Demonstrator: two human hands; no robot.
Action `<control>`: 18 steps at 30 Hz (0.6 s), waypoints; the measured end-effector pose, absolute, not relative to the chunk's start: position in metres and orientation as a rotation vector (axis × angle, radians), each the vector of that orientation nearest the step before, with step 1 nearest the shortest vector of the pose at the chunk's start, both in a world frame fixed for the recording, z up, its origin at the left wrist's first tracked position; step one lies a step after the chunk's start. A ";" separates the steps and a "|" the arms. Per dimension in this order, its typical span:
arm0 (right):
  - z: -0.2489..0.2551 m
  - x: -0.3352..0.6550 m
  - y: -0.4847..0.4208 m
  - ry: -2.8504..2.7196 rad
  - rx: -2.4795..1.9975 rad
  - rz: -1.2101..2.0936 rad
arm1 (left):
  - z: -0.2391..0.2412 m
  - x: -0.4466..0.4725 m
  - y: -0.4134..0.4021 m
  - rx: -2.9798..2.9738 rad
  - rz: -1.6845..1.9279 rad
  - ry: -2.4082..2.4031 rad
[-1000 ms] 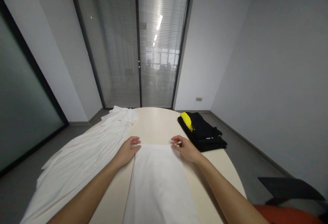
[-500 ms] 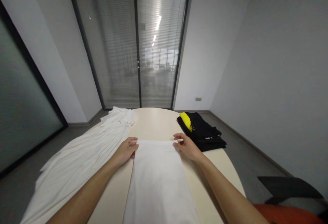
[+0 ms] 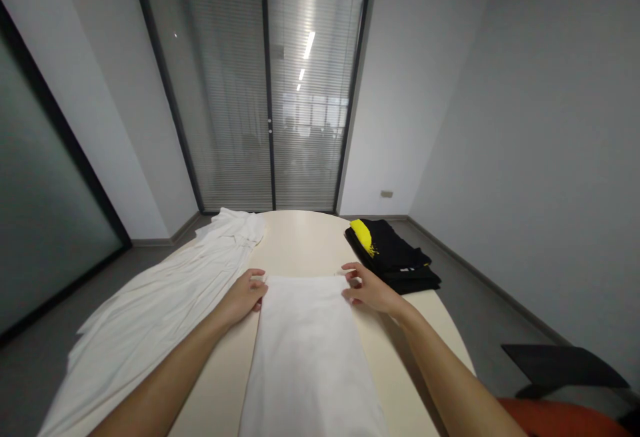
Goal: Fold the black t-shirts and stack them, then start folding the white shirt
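Note:
A white folded garment [image 3: 310,350] lies flat in a long strip on the table in front of me, its far edge straight and its near end cut off by the bottom of the view. My left hand [image 3: 246,296] is at the far left corner, fingers curved and apart, the thumb at the cloth's edge. At the far right corner is my right hand [image 3: 369,289], thumb and fingers spread with a gap between them. Neither hand visibly grips the cloth. Some of the fingers on each hand are hidden behind others.
Loose white garments [image 3: 165,310] are spread along the left side of the pale rounded table [image 3: 300,240]. A folded black stack with a yellow patch [image 3: 395,250] sits at the right edge. At lower right stands a chair with a red seat [image 3: 555,417] and black armrest [image 3: 565,365].
My right hand has shifted slightly right, its fingers coming away from the cloth's corner. My left hand has moved a little to the left. The garment lies almost as before.

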State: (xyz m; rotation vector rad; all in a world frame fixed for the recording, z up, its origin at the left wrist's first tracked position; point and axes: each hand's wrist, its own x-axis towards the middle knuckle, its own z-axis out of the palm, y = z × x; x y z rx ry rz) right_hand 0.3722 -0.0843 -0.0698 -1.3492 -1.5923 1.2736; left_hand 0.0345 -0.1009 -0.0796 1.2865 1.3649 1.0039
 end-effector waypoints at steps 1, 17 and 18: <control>-0.069 0.373 -0.084 -1.595 -1.341 1.296 | -0.080 0.033 -0.101 1.296 0.970 1.345; -0.079 0.362 -0.079 -1.589 -1.286 1.102 | -0.092 0.028 -0.099 1.713 1.019 1.486; -0.079 0.361 -0.079 -1.583 -1.272 1.071 | -0.092 0.028 -0.099 1.735 1.017 1.478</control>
